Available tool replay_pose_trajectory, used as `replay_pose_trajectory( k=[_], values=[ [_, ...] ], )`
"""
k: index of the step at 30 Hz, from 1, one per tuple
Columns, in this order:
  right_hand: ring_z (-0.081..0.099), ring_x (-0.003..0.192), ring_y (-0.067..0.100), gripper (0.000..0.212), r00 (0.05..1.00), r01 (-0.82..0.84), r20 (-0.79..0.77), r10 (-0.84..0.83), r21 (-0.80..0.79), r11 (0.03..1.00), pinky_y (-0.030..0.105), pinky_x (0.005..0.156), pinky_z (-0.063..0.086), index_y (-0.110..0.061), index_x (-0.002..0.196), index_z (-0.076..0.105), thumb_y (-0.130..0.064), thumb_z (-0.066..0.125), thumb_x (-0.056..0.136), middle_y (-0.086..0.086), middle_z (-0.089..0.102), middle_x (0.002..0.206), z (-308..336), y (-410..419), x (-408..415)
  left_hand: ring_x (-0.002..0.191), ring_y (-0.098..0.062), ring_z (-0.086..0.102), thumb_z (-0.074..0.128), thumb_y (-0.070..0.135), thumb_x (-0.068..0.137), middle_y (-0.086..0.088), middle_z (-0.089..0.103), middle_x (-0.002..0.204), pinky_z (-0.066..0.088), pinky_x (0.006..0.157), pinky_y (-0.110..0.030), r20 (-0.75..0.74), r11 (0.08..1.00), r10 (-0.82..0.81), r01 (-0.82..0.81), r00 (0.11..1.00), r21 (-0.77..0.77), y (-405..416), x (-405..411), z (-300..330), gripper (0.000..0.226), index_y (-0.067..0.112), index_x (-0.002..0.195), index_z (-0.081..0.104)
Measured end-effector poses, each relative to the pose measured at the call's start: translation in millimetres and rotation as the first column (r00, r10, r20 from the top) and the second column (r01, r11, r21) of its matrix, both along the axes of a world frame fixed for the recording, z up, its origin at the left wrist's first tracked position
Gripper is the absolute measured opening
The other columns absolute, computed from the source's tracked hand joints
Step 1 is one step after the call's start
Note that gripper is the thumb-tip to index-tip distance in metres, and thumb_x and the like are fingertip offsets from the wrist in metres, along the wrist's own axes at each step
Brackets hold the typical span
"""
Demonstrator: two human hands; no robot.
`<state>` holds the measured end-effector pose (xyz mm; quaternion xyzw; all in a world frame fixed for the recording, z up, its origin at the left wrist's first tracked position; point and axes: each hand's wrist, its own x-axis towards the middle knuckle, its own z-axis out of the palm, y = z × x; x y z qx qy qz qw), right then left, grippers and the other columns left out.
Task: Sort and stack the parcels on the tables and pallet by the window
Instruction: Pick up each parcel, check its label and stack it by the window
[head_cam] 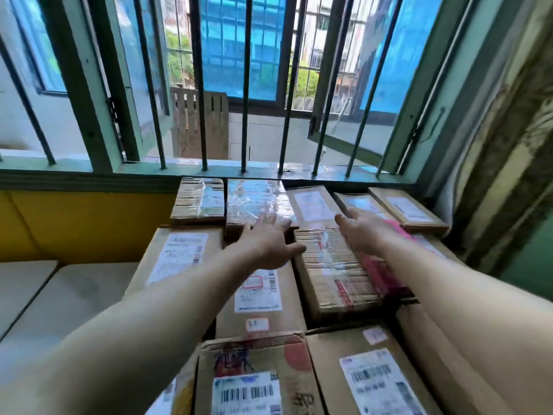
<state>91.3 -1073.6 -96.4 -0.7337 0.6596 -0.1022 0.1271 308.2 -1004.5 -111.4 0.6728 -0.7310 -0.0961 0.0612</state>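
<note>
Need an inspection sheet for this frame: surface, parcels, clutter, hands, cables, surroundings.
Surface: hidden under parcels; not identifiable.
Parcels: brown cardboard boxes packed edge to edge up to the window sill; a tape-wrapped box in the back row; a pink parcel at right.
Clutter: nothing seen.
Hands: left hand open, over the tape-wrapped box; right hand open, over the back row; no grip.
Cables: nothing seen.
Surroundings: barred window, open; yellow panel at left.
</note>
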Motion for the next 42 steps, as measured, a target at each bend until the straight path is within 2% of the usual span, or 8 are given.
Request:
replay_pose_trajectory(
  k=[16, 20, 27, 29, 33, 36, 38, 42],
  values=[
    [0.025, 0.141, 0.037, 0.062, 0.98, -0.116, -0.151, 0.132, 0.109, 0.987, 0.052, 0.111, 0.025, -0.025, 0.149, 0.034, -0.056, 0.021, 0.097, 0.014, 0.033, 0.154, -22.2, -55.8, -60.4, 0.149, -0.021, 0.002, 0.023, 0.068, 0.092, -0.004, 0.008, 0.162, 0.003, 0.119, -0.049, 0.065, 0.978, 0.184, -0.189, 0.981, 0.093, -40.2, -110.3, -16.6, 0.075, 0.025, 0.153, 0.014],
    [0.031, 0.142, 0.034, 0.067, 0.984, -0.145, -0.09, 0.154, 0.095, 0.985, 0.049, 0.113, 0.029, -0.026, 0.153, 0.032, -0.063, 0.027, 0.097, 0.014, 0.036, 0.155, -14.5, -72.1, -67.7, 0.147, -0.022, 0.017, 0.014, 0.071, 0.09, -0.008, 0.023, 0.158, 0.013, 0.118, -0.048, 0.027, 0.983, 0.183, -0.184, 0.983, 0.016, -57.5, -119.9, -16.7, 0.079, 0.023, 0.151, 0.024],
    [0.032, 0.143, 0.032, 0.071, 0.993, -0.113, -0.02, 0.118, 0.164, 0.98, 0.045, 0.116, 0.028, -0.022, 0.152, 0.034, -0.065, 0.031, 0.096, 0.011, 0.034, 0.157, -22.4, -125.3, -82.7, 0.147, -0.021, 0.016, 0.026, 0.071, 0.09, -0.008, 0.021, 0.159, 0.015, 0.118, -0.044, -0.144, 0.985, 0.163, -0.153, 0.976, 0.077, -103.4, -132.4, -14.7, 0.079, 0.02, 0.151, 0.025],
    [0.03, 0.145, 0.032, 0.07, 0.992, -0.118, -0.014, 0.124, 0.211, 0.97, 0.044, 0.117, 0.026, -0.024, 0.153, 0.032, -0.066, 0.029, 0.096, 0.011, 0.031, 0.159, -23.4, -137.8, -83.7, 0.145, -0.023, 0.021, 0.028, 0.077, 0.085, -0.009, 0.026, 0.157, 0.018, 0.117, -0.044, -0.148, 0.98, 0.167, -0.148, 0.975, 0.131, -113.7, -130.2, -15.5, 0.083, 0.022, 0.146, 0.036],
    [0.028, 0.146, 0.03, 0.064, 0.981, -0.188, 0.005, 0.195, 0.301, 0.935, 0.037, 0.118, 0.022, -0.01, 0.151, 0.036, -0.051, 0.02, 0.105, 0.015, 0.03, 0.159, -23.6, -150.4, -75.7, 0.133, -0.026, 0.035, 0.022, 0.09, 0.07, -0.009, 0.047, 0.136, 0.024, 0.111, -0.047, -0.184, 0.972, 0.148, -0.109, 0.972, 0.207, -130.2, -127.4, -16.6, 0.081, 0.023, 0.1, 0.056],
    [0.03, 0.145, 0.03, 0.06, 0.975, -0.216, 0.017, 0.221, 0.306, 0.927, 0.035, 0.115, 0.022, -0.004, 0.149, 0.038, -0.042, 0.018, 0.108, 0.018, 0.032, 0.157, -21.6, -151.1, -71.5, 0.135, -0.021, 0.034, 0.032, 0.075, 0.086, -0.009, 0.043, 0.144, 0.025, 0.106, -0.033, -0.238, 0.976, 0.115, -0.065, 0.965, 0.207, -132.9, -126.5, -19.0, 0.073, 0.016, 0.12, 0.058],
    [0.032, 0.144, 0.03, 0.056, 0.974, -0.223, 0.042, 0.221, 0.31, 0.924, 0.032, 0.112, 0.025, -0.005, 0.148, 0.039, -0.04, 0.02, 0.108, 0.018, 0.033, 0.156, -17.2, -146.7, -73.8, 0.137, -0.019, 0.032, 0.029, 0.086, 0.073, -0.006, 0.04, 0.147, 0.023, 0.11, -0.035, -0.241, 0.975, 0.114, -0.062, 0.964, 0.212, -132.0, -127.9, -18.2, 0.091, 0.017, 0.126, 0.055],
    [0.035, 0.142, 0.031, 0.049, 0.971, -0.239, 0.104, 0.216, 0.328, 0.914, 0.028, 0.103, 0.029, -0.002, 0.147, 0.038, -0.027, 0.019, 0.11, 0.019, 0.034, 0.155, -6.7, -139.5, -81.4, 0.129, -0.021, 0.04, 0.03, 0.088, 0.064, -0.005, 0.047, 0.139, 0.029, 0.109, -0.045, -0.23, 0.97, 0.163, -0.112, 0.96, 0.217, -130.1, -130.9, -11.1, 0.084, 0.021, 0.106, 0.059]
  ],
)
